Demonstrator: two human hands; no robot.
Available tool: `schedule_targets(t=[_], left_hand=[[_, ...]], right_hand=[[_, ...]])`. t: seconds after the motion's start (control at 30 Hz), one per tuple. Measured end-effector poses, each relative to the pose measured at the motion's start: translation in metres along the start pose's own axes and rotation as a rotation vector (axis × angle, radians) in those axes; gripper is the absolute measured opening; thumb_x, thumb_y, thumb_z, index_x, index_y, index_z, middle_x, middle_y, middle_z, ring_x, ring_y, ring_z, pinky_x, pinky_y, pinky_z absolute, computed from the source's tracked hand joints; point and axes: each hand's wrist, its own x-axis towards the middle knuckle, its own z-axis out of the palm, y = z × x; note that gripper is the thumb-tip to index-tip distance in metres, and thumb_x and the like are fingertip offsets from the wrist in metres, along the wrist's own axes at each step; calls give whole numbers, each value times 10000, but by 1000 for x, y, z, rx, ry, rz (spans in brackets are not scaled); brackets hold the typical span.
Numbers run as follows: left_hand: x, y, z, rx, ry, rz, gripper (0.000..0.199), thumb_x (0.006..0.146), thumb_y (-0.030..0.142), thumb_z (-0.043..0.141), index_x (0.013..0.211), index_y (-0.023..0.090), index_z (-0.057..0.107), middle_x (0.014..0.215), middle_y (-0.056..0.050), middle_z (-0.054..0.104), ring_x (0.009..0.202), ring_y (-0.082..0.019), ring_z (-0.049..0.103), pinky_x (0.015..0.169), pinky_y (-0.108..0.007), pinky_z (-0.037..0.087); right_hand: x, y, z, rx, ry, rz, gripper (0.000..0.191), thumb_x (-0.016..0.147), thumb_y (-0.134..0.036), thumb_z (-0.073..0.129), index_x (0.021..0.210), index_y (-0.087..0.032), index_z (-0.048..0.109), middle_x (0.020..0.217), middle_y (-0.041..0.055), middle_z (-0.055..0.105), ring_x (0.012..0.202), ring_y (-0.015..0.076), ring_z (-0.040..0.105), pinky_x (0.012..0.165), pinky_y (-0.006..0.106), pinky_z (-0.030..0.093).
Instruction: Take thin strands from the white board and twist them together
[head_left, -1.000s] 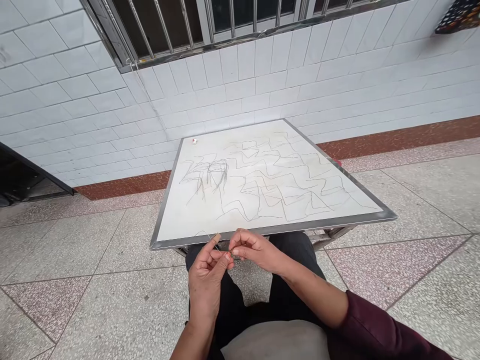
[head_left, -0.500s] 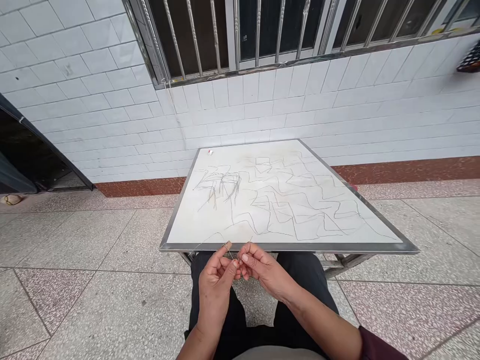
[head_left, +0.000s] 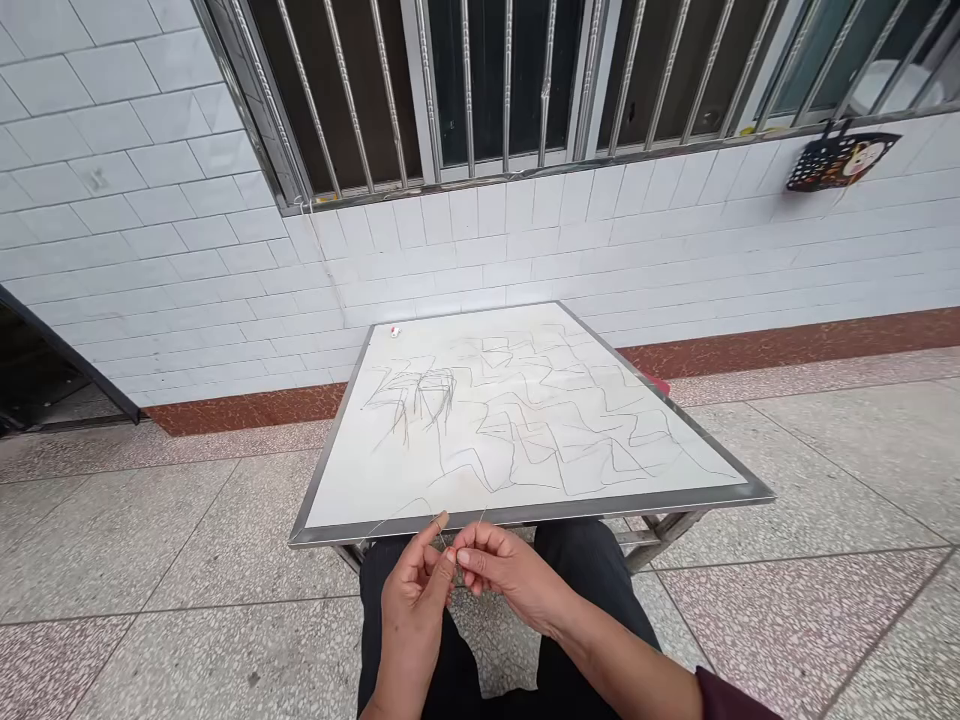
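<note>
A thin, bent strand like fine wire point(head_left: 421, 499) runs between my two hands just in front of the table's near edge. My left hand point(head_left: 411, 605) pinches it between thumb and fingers; a tan wrap covers its index fingertip, with the strand passing by it. Close beside it, nearly touching, my right hand point(head_left: 504, 572) pinches thumb against index finger, and a short end sticks up above those fingers. On the white tabletop point(head_left: 345, 500) lie a tangled dark bunch of strands point(head_left: 435, 385) at left and several zigzag strands point(head_left: 559, 455) spread out at right.
A small white and red item point(head_left: 395, 332) lies in the table's far left corner. Behind stands a white tiled wall point(head_left: 420, 265) with a barred window point(head_left: 506, 90). A patterned bag point(head_left: 840, 160) hangs at right. My legs point(head_left: 600, 575) reach under the table.
The view has swung to the right and slightly up, bringing the hanging bag more fully into sight. Both hands keep their pinch, and their fingertips have shifted only slightly.
</note>
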Motion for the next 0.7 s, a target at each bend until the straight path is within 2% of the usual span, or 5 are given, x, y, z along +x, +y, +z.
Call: schedule_targets(t=[0.2,0.47,0.7], left_hand=[[4,-7,0,38,6,23,490,761,484,741,1184,239,711,704,18,539,612,-124,471,577,-231,434],[12,-3,5,-46,12,-36,457,748,486,756,1116,215,738,937,-53,688,737,-144,548,668,-247,467],[23,1,6,-246,95,-64,430,679,423,827,1030,182,766,877,-56,719,768,-142,588,641,-224,464]], right_hand=[[-2,-3,-2,40,-48,-44,354,666,-376,861,844,-166,639,793,-20,631,631,76,550,626,224,423],[-8,-6,5,101,57,-16,299,681,-341,850,819,-170,648,724,-34,593,600,69,494,618,221,384],[-15,-6,2,258,117,-7,180,718,-235,810,813,-178,668,674,-44,528,598,69,450,605,206,371]])
